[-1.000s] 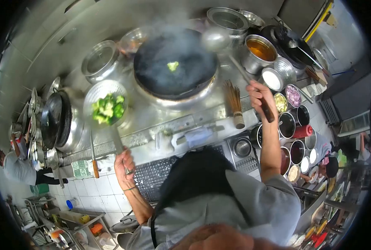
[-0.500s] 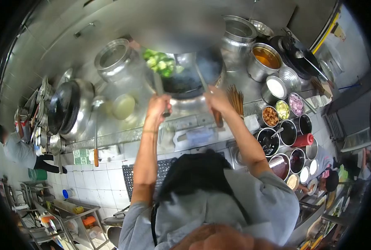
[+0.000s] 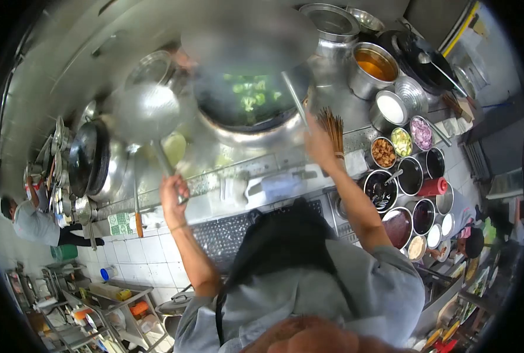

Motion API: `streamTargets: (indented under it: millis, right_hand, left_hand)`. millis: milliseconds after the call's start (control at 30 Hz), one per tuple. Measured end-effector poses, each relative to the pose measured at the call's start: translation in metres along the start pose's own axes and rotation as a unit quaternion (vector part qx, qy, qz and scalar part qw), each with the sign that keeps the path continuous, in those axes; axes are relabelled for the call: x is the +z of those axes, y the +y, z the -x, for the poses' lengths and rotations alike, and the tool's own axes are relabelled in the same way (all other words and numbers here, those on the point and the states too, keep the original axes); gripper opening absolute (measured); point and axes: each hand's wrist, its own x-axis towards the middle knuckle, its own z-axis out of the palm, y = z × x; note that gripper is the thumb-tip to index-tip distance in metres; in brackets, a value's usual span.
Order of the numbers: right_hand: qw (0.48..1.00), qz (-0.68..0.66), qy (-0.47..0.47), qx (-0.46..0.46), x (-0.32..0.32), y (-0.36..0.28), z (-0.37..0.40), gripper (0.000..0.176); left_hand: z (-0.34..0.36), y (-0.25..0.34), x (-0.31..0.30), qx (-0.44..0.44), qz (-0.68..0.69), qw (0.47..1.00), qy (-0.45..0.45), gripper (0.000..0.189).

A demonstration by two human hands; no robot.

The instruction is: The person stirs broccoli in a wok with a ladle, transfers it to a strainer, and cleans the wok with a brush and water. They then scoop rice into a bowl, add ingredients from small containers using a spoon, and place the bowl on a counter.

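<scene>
My left hand [image 3: 174,197] is closed round the handle of a round metal strainer [image 3: 150,109], which is raised left of the wok and partly blurred. My right hand [image 3: 319,138] grips a long metal-shafted utensil [image 3: 295,97] that reaches toward the wok's right side; its far end is hidden in blur. Green vegetable pieces [image 3: 250,96] lie in the dark wok [image 3: 247,122], seen through haze. A bamboo brush [image 3: 332,129] stands just beside my right hand.
Pots and food containers line the right side, among them an orange-liquid pot [image 3: 375,63] and a red bottle [image 3: 433,186]. A lidded wok [image 3: 88,157] and an orange-handled ladle [image 3: 138,223] are at left. Another person [image 3: 35,220] stands far left; one more is at far right.
My left hand has moved left and down, swinging the strainer away from the wok. The greens now lie lower and centrally in the wok. My right hand has shifted slightly right.
</scene>
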Motion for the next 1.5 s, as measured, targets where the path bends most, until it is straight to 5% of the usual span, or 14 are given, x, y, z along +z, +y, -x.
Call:
streamTargets:
  millis: [133, 167, 200, 233, 400, 600, 733, 767, 900, 1067, 1200, 1267, 1367, 1500]
  right_hand:
    - [0.996, -0.085, 0.036, 0.02, 0.018, 0.03, 0.028, 0.058]
    - [0.993, -0.11, 0.049, 0.016, 0.017, 0.029, 0.034, 0.058]
    - [0.97, -0.163, -0.025, 0.177, 0.003, 0.011, 0.038, 0.058]
    - [0.979, -0.155, 0.049, 0.121, 0.013, 0.031, 0.05, 0.058]
    - [0.864, -0.428, 0.106, 0.242, -0.108, -0.049, 0.116, 0.057]
    - [0.77, -0.47, 0.352, 0.248, -0.184, -0.06, 0.209, 0.061]
    - [0.761, -0.317, 0.484, 0.295, -0.216, -0.053, 0.269, 0.051]
    - [0.734, -0.303, 0.518, 0.318, -0.222, -0.049, 0.28, 0.051]
    - [0.746, -0.138, 0.502, 0.416, -0.244, -0.001, 0.327, 0.052]
    - [0.748, 0.032, 0.47, 0.468, -0.255, 0.089, 0.376, 0.055]
    - [0.752, 0.124, 0.433, 0.482, -0.26, 0.102, 0.377, 0.047]
    - [0.753, 0.071, 0.436, 0.488, -0.261, 0.106, 0.377, 0.045]
    - [0.745, -0.03, 0.452, 0.49, -0.262, 0.108, 0.375, 0.036]
    - [0.703, -0.268, 0.484, 0.446, -0.275, 0.103, 0.37, 0.025]
  left_hand:
    - [-0.018, -0.038, -0.106, -0.116, 0.212, 0.967, -0.081, 0.012]
    - [-0.02, -0.044, -0.109, -0.085, 0.13, 0.988, -0.012, 0.018]
    - [-0.017, -0.048, -0.113, -0.076, 0.138, 0.987, 0.02, 0.018]
    - [-0.031, -0.056, -0.138, -0.109, 0.186, 0.976, -0.02, 0.016]
    - [-0.046, -0.069, -0.155, -0.215, 0.389, 0.881, -0.161, 0.013]
    - [-0.055, -0.072, -0.159, -0.278, 0.341, 0.861, -0.254, 0.014]
    - [-0.064, -0.079, -0.179, -0.265, 0.305, 0.89, -0.209, 0.037]
    - [-0.069, -0.079, -0.181, -0.276, 0.234, 0.897, -0.255, 0.039]
    - [-0.089, -0.059, -0.193, -0.286, -0.149, 0.946, 0.018, 0.045]
    - [-0.137, -0.015, -0.184, -0.17, -0.57, 0.804, 0.013, 0.061]
    - [-0.169, 0.01, -0.137, -0.014, -0.615, 0.788, -0.042, 0.071]
    - [-0.16, 0.014, -0.086, 0.061, -0.587, 0.805, -0.064, 0.07]
    - [-0.151, 0.033, -0.031, 0.059, -0.674, 0.727, -0.112, 0.067]
    - [-0.105, 0.034, 0.042, 0.082, -0.634, 0.754, -0.149, 0.063]
